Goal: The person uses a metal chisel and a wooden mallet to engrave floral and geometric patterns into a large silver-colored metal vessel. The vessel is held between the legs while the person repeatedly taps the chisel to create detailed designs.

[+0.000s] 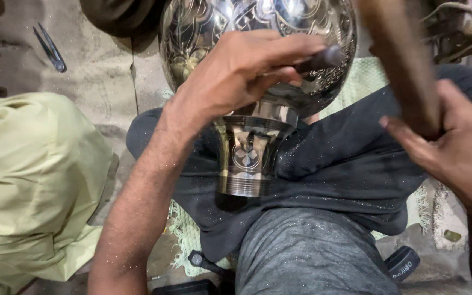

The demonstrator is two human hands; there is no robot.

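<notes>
The floor here is bare grey concrete, dusty, with a crack line running down it left of the seated person. A small pair of dark metal tweezers lies by itself on the concrete at the upper left. A pale green woven mat is spread on the floor under the person's crossed legs, its frayed fringe showing at the lower left and on the right. A whitish rag with a fringed edge lies beside it at the right. Dark sandals rest on the floor near the bottom edge.
</notes>
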